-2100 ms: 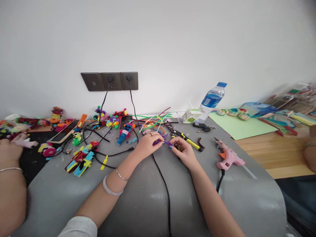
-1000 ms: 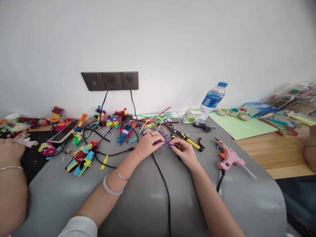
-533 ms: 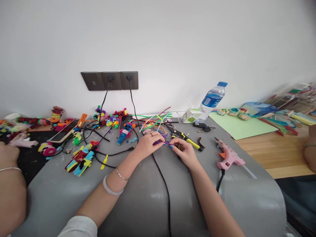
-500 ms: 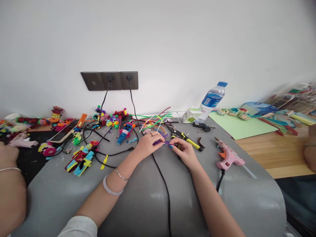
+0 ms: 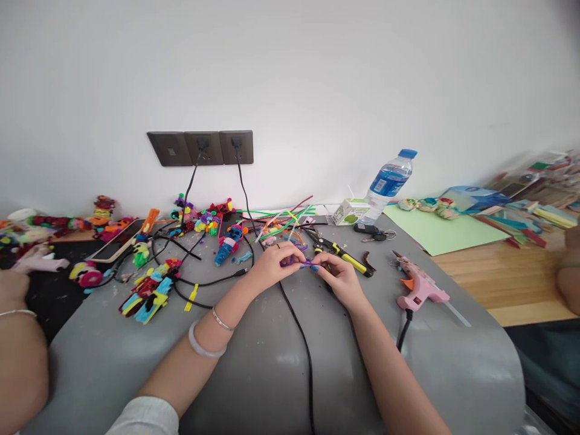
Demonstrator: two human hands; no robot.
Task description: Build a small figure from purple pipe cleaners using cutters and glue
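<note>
Over the middle of the grey table [image 5: 272, 362], my left hand [image 5: 274, 264] pinches a purple pipe cleaner [image 5: 299, 263] between thumb and fingers. My right hand [image 5: 336, 275] is closed on the same pipe cleaner from the other side, fingertips almost touching those of the left. The fingers cover much of the purple piece, so its full shape is hidden. Just beyond the right hand lie yellow-and-black pliers [image 5: 351, 258]. Loose pipe cleaners [image 5: 283, 226] in green, white and red lie behind both hands. A blue pipe-cleaner figure [image 5: 228, 244] rests left of my left hand.
A pink glue gun [image 5: 421, 289] lies at right, near keys [image 5: 379, 234], a juice box [image 5: 348, 211] and a water bottle [image 5: 389, 184]. Black cables [image 5: 299, 329] cross the table. Several colourful figures [image 5: 151, 290] are at left. Other people's arms [image 5: 20, 344] show at both edges.
My hands stay nearly in place, still pinching the purple pipe cleaner. The fingertips have shifted very slightly to the right.
</note>
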